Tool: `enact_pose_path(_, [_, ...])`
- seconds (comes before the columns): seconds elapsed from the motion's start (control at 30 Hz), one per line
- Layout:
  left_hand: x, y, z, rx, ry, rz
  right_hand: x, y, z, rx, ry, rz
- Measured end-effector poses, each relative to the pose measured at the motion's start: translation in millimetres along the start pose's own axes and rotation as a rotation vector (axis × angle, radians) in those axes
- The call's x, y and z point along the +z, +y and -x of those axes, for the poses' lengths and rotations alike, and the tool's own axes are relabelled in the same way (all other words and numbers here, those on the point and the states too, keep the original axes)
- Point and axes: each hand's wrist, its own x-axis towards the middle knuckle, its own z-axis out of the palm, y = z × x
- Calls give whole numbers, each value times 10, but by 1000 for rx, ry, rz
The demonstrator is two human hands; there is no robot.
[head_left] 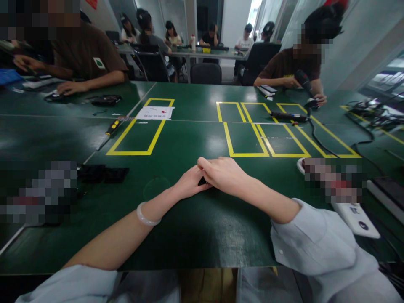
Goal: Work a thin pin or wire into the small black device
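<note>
Two hands, right hand [225,174] over left hand [188,186], resting on green table [189,235]

Green table [189,235]: yellow tape rectangles [139,152], paper sheet [155,112], yellow-black tool [112,127].

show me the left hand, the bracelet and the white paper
left hand [188,186], head view, back of the hand
bracelet [144,219], head view, band over the left wrist
white paper [155,112], head view, middle of the sheet
</note>
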Motion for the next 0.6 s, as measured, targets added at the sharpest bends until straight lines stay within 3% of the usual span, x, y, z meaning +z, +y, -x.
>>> enact_pose_path(0.6, [-11, 4, 2, -25, -37, -54, -6, 10, 26, 2, -13, -1])
